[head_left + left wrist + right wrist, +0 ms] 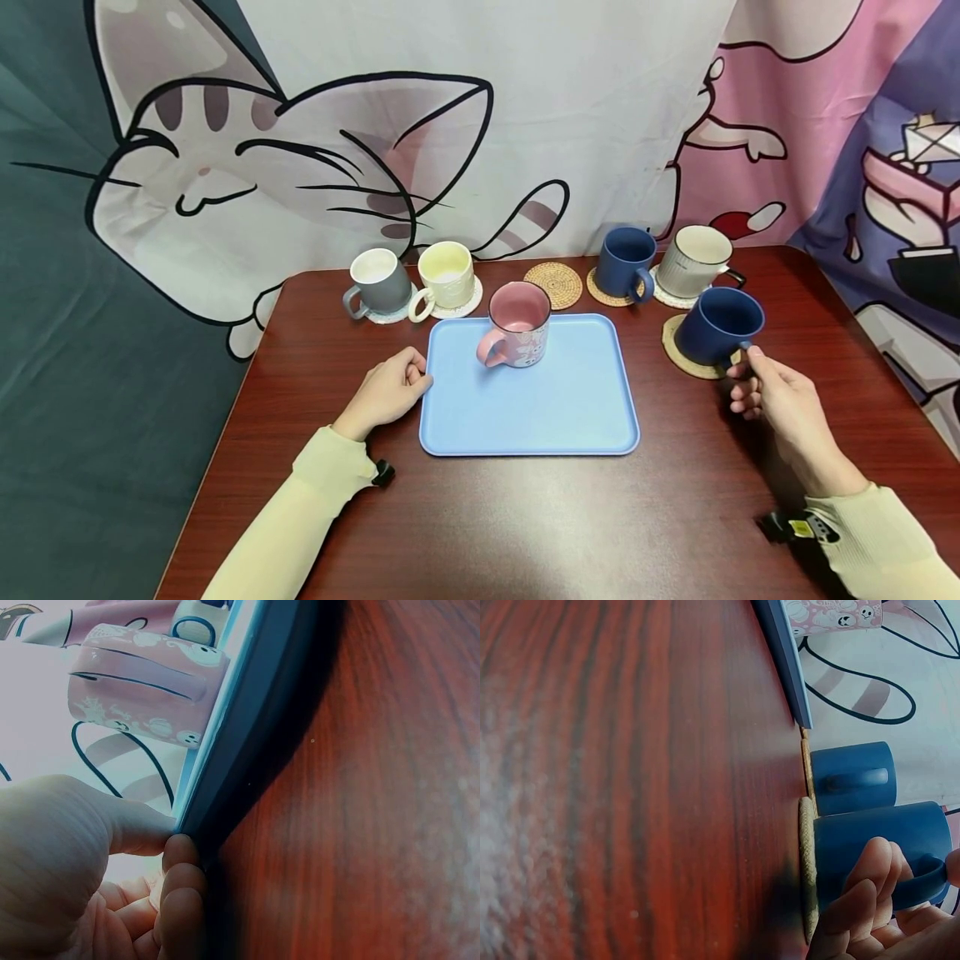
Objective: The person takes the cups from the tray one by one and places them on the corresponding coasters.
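Note:
A blue tray (525, 408) lies on the table, and a pink mug (528, 337) with white figures stands on it near the back. My left hand (384, 392) pinches the tray's left rim between thumb and fingers, as the left wrist view shows up close. Over on the right, a dark blue mug (708, 333) stands on a round woven coaster (678, 357). My right hand (783, 400) grips this mug's handle (922, 885); its thumb is at the handle's top and the fingers curl at it. The mug's inside bottom is too dark to make out.
At the back left, a grey mug (380, 287) and a pale yellow mug (447, 279) stand on white coasters. A bare woven coaster (553, 286) lies behind the tray. Another blue mug (624, 262) and a ribbed white mug (693, 258) stand on coasters at the back right.

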The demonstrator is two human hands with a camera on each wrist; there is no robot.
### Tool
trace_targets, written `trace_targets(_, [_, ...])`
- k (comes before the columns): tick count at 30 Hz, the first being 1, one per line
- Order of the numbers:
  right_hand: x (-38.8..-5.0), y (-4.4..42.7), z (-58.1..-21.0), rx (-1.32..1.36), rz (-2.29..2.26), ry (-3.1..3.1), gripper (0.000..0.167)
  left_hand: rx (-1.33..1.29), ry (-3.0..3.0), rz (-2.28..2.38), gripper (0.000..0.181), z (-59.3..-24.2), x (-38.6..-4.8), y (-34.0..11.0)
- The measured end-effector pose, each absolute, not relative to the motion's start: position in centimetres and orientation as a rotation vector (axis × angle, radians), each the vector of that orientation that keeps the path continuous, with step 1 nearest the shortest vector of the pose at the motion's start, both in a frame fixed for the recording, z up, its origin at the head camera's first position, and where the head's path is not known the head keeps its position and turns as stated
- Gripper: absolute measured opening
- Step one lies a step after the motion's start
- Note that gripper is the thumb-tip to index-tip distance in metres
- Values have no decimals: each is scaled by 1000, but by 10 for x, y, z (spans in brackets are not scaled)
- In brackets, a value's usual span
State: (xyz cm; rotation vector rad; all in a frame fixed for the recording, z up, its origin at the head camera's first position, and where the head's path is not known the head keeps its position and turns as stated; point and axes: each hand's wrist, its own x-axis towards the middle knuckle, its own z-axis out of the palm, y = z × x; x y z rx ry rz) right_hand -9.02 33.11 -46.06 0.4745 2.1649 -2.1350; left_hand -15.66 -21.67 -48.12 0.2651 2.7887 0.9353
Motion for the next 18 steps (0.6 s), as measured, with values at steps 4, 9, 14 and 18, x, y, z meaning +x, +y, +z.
trace_targets(4, [-90, 331, -460, 482, -2116, 2179, 38, 259, 2785, 937, 14, -481, -157, -216])
trace_targets(9, [-90, 331, -460, 489, -2091, 2201, 38, 262, 2785, 939, 14, -481, -157, -217])
trace_targets(14, [-90, 332, -461, 472, -2107, 2196, 36, 265, 2788, 940, 14, -481, -157, -217])
trace_targets(18, [-90, 332, -461, 447, -2137, 2197, 32, 266, 2792, 939, 13, -482, -157, -217])
